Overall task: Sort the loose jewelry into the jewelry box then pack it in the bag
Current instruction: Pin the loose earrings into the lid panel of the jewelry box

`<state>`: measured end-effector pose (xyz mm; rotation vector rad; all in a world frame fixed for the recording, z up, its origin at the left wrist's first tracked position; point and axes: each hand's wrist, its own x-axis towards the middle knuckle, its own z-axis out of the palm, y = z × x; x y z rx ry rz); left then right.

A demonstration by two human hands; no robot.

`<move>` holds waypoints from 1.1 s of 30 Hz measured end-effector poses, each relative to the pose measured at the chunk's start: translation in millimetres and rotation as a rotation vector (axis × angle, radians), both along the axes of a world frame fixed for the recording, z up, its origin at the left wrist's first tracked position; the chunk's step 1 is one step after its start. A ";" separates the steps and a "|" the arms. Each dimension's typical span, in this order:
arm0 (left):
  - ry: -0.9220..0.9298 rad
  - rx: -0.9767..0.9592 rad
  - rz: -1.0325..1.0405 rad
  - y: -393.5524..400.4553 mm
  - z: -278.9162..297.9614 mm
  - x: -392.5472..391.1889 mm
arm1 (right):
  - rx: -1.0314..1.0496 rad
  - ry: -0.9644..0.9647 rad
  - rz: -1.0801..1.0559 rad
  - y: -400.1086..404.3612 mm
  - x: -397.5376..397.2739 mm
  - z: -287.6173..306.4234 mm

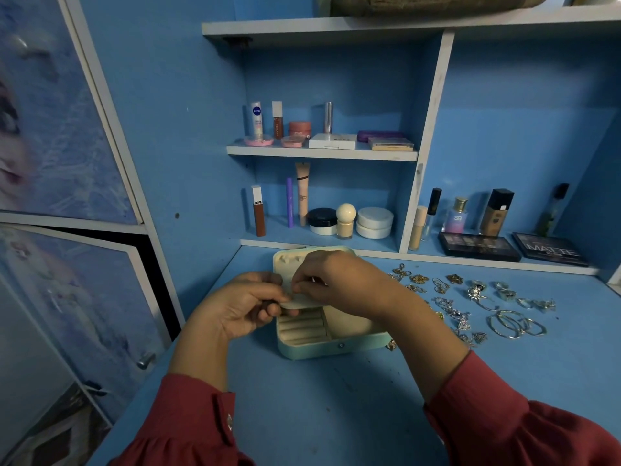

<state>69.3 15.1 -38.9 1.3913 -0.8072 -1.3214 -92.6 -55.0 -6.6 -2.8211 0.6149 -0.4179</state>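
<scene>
Blue desk carries our open mint jewelry box; above its ring rolls our left hand pinches the cream insert panel, and our right hand pinches something small at this panel, too small to tell. Right of the box lies the loose jewelry, with silver hoop earrings at its far end

A blue table carries the open mint jewelry box near its back edge. To the right of the box, loose jewelry lies spread on the surface: gold pieces, silver rings and large hoop earrings
</scene>
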 end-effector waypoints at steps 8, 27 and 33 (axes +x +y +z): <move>0.005 0.000 -0.009 -1.4 -1.4 1.0 | -0.021 0.037 -0.001 1.0 0.2 0.1; -0.007 0.008 -0.031 -3.7 -5.6 5.3 | 0.004 0.070 -0.004 4.5 1.2 1.6; -0.005 0.006 -0.005 -2.7 -5.1 3.4 | -0.013 0.114 -0.012 7.1 3.6 2.1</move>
